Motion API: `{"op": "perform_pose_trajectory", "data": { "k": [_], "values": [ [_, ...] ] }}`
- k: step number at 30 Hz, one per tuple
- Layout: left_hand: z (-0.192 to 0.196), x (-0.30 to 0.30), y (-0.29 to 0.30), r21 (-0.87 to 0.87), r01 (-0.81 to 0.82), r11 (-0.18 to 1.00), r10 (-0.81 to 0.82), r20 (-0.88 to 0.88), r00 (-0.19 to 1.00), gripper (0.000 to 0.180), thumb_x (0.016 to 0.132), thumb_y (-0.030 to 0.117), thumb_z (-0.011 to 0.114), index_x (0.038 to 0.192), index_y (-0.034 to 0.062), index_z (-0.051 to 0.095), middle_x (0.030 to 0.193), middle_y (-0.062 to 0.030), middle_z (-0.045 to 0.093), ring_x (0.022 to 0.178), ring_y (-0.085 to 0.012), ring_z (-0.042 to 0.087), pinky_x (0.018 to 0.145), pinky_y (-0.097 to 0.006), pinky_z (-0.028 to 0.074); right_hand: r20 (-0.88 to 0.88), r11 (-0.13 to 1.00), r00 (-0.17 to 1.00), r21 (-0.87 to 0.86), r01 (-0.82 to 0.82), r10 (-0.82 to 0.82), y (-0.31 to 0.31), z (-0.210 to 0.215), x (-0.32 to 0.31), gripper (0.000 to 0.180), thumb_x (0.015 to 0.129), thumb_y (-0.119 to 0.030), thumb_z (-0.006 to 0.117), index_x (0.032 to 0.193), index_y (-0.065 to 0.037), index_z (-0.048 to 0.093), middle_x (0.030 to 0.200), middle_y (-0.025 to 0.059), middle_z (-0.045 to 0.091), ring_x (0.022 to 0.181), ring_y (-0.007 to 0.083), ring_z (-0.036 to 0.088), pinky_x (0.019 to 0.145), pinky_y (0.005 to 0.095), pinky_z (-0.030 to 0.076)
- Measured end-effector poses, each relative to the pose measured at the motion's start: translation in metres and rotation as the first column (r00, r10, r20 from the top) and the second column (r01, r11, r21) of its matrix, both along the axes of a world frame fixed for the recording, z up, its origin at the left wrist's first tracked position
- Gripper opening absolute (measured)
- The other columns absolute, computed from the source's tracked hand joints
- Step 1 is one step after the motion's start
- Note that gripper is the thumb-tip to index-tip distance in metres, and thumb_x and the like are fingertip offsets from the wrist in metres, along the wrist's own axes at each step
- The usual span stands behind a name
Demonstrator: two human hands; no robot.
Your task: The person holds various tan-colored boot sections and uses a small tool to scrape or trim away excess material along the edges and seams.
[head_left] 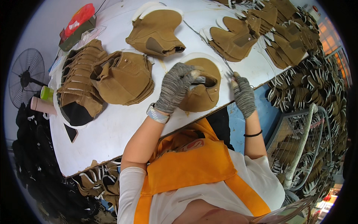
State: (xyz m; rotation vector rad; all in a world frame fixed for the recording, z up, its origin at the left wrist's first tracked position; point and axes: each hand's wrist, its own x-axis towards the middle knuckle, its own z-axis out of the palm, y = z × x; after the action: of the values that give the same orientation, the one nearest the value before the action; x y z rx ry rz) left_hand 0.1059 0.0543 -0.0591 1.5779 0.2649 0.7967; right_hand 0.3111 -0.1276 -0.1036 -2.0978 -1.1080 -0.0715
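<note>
My left hand (176, 86), in a grey striped fingerless-type glove, grips a brown shoe upper (203, 99) by the edge of its opening, thumb and fingers pinched together. The upper lies on the white table near its front edge, with a pale rim on its far side. To the right of it, my right hand (243, 95), gloved the same way, is closed around something thin and dark at the fingertips. A thin dark cord or rod (212, 47) runs from there up and left across the table; its exact kind cannot be made out.
Stacks of brown uppers lie left (125, 80), behind (158, 31) and right (236, 41) on the white table (100, 145). A green box with a red bag (80, 22) stands back left, beside a fan (26, 76). A wire cart (294, 142) holding uppers is at right.
</note>
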Motion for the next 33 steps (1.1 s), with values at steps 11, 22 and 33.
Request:
{"op": "perform_pose_trajectory", "data": {
  "k": [11,22,33],
  "values": [
    [0.047,-0.024,0.025,-0.205,-0.178,0.963,0.208,0.137,0.969,0.035,0.097,0.03,0.057,0.116,0.0011,0.063,0.108,-0.0069,0.065,0.096,-0.015,0.061,0.086,-0.028,0.05,0.264,0.996,0.96,-0.052,-0.078,0.089,0.043,-0.02,-0.007,0.036,0.089,-0.012,0.056,0.125,-0.005,0.057,0.105,0.0187,0.061,0.092,0.0361,0.059,0.08,0.0451,0.048],
    [0.014,-0.034,0.04,-0.288,-0.189,0.939,0.269,0.272,0.924,0.036,0.102,0.029,0.048,0.12,-0.0004,0.058,0.111,-0.0076,0.062,0.1,-0.0151,0.058,0.088,-0.027,0.049,-0.389,0.863,0.894,0.506,0.006,0.222,0.017,0.051,-0.059,0.027,0.092,-0.027,0.066,0.102,-0.002,0.065,0.095,0.0048,0.062,0.081,0.0135,0.054,0.079,0.0269,0.046],
    [0.033,-0.042,-0.048,0.496,-0.267,0.826,0.104,0.331,0.938,0.023,0.085,0.021,0.072,0.106,0.0112,0.07,0.101,-0.0035,0.059,0.089,-0.0155,0.058,0.079,-0.032,0.048,-0.679,0.694,0.219,0.72,0.012,0.7,0.026,0.061,-0.067,0.065,0.092,-0.046,0.06,0.135,0.002,0.046,0.121,0.0134,0.058,0.106,0.0197,0.057,0.093,0.0304,0.048]
  ]
}}
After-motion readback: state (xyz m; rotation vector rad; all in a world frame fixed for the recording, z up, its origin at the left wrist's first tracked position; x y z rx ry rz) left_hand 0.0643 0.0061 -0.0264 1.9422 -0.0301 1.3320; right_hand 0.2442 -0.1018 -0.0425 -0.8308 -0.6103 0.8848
